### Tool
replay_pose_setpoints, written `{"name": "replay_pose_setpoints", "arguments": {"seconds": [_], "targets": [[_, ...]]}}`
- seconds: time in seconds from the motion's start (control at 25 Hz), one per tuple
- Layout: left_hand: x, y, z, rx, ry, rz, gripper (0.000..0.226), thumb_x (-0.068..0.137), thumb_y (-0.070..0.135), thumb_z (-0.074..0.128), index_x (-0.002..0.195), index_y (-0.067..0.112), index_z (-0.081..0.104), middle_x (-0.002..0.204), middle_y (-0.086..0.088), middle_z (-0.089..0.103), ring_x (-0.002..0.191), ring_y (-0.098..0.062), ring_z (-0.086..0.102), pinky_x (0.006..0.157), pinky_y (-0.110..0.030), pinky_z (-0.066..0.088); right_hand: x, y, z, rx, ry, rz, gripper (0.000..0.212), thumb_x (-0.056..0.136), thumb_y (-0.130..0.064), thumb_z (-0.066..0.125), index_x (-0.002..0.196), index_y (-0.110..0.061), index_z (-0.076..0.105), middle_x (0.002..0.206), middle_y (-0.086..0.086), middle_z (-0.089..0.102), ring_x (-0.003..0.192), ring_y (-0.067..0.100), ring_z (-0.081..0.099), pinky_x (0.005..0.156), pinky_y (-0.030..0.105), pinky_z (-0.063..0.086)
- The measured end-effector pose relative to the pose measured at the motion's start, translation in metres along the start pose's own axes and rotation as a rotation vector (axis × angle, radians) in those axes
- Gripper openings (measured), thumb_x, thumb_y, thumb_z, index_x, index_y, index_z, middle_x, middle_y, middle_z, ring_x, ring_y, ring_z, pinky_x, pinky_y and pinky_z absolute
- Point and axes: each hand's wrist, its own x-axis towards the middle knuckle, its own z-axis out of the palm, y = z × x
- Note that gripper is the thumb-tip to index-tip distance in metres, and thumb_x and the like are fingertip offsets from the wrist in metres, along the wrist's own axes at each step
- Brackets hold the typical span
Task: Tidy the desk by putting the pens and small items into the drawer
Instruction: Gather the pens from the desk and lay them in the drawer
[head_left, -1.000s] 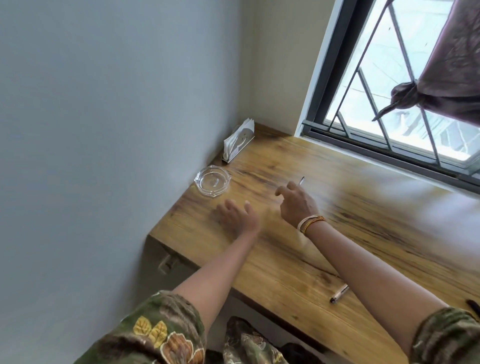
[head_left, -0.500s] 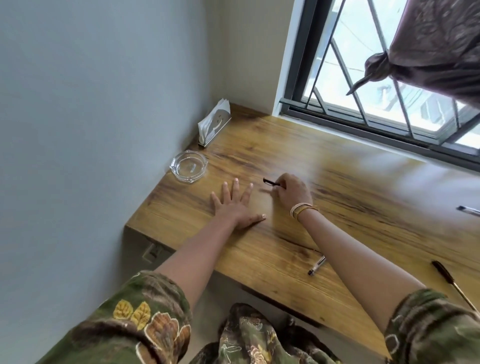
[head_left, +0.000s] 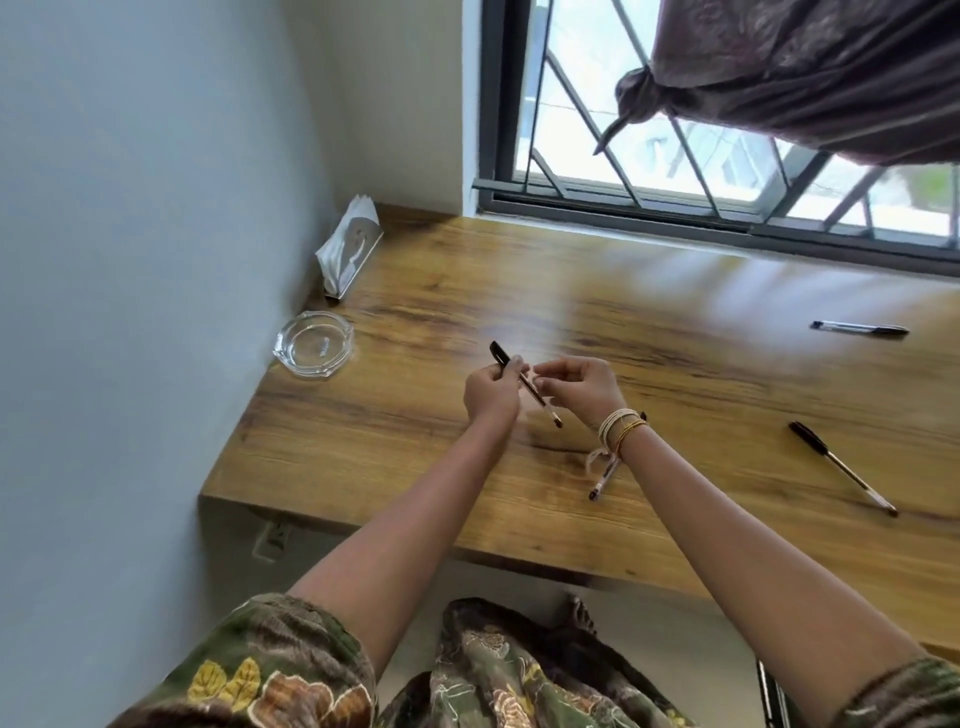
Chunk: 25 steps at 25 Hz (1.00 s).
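Both hands hover over the middle of the wooden desk (head_left: 415, 467). My left hand (head_left: 491, 392) is shut on a black-capped pen (head_left: 540, 397) that points down to the right. My right hand (head_left: 584, 387) is beside it, its fingertips curled close to the pen's barrel; I cannot tell whether they touch it. A second pen (head_left: 602, 478) lies on the desk under my right wrist. Two more lie to the right: a black-capped pen (head_left: 841, 467) near the front and another pen (head_left: 860, 327) farther back. No drawer shows.
A glass ashtray (head_left: 314, 343) sits by the left wall, with a napkin holder (head_left: 348, 254) behind it in the corner. A barred window (head_left: 675, 156) with a knotted curtain (head_left: 779, 67) runs along the desk's back edge. A wall socket (head_left: 272, 540) sits below the desk's left corner.
My left hand lifted off the desk and took hold of the pen that my right hand was holding. The view swung right, showing more pens.
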Motion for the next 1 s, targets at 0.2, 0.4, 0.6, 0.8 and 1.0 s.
{"name": "replay_pose_setpoints", "arguments": {"seconds": [0.2, 0.4, 0.6, 0.8, 1.0], "targets": [[-0.013, -0.007, 0.014, -0.160, -0.200, -0.130, 0.024, 0.096, 0.022, 0.057, 0.079, 0.008, 0.065, 0.068, -0.007, 0.066, 0.053, -0.019, 0.067, 0.053, -0.029, 0.055, -0.014, 0.019, -0.049, -0.687, 0.337, 0.136, 0.026, 0.078, -0.033, 0.071, 0.096, -0.018, 0.061, 0.104, 0.006, 0.059, 0.097, 0.024, 0.058, 0.082, 0.031, 0.045], [-0.020, -0.014, 0.024, -0.048, -0.290, -0.109, 0.012, 0.092, 0.016, 0.064, 0.086, 0.006, 0.065, 0.075, -0.010, 0.066, 0.061, -0.024, 0.069, 0.065, -0.041, 0.060, -0.028, 0.038, -0.063, -0.692, 0.307, 0.412, 0.052, 0.074, -0.033, 0.077, 0.114, -0.010, 0.053, 0.111, 0.010, 0.062, 0.104, 0.031, 0.060, 0.085, 0.036, 0.050], [-0.030, -0.014, 0.038, 0.004, -0.368, -0.121, 0.010, 0.091, 0.013, 0.065, 0.095, 0.003, 0.065, 0.092, -0.014, 0.071, 0.077, -0.025, 0.072, 0.070, -0.038, 0.061, -0.023, 0.029, -0.070, -0.191, 0.365, 0.358, 0.027, 0.074, -0.008, 0.074, 0.101, -0.003, 0.072, 0.091, 0.008, 0.072, 0.084, 0.022, 0.070, 0.079, 0.034, 0.059], [-0.032, 0.000, 0.067, -0.088, -0.457, -0.169, 0.007, 0.093, 0.011, 0.062, 0.089, 0.006, 0.065, 0.081, -0.012, 0.068, 0.068, -0.021, 0.067, 0.064, -0.034, 0.058, -0.027, 0.007, -0.079, 0.339, 0.155, 0.274, 0.026, 0.083, 0.009, 0.063, 0.109, 0.007, 0.063, 0.086, 0.017, 0.070, 0.069, 0.021, 0.070, 0.062, 0.028, 0.061], [-0.036, 0.002, 0.101, -0.168, -0.525, -0.307, 0.024, 0.092, 0.009, 0.062, 0.113, -0.002, 0.061, 0.083, -0.014, 0.067, 0.070, -0.028, 0.065, 0.066, -0.038, 0.055, -0.018, 0.020, -0.105, 0.179, 0.260, 0.235, 0.010, 0.080, 0.003, 0.071, 0.090, 0.000, 0.069, 0.078, 0.014, 0.068, 0.066, 0.018, 0.066, 0.058, 0.023, 0.059]]}}
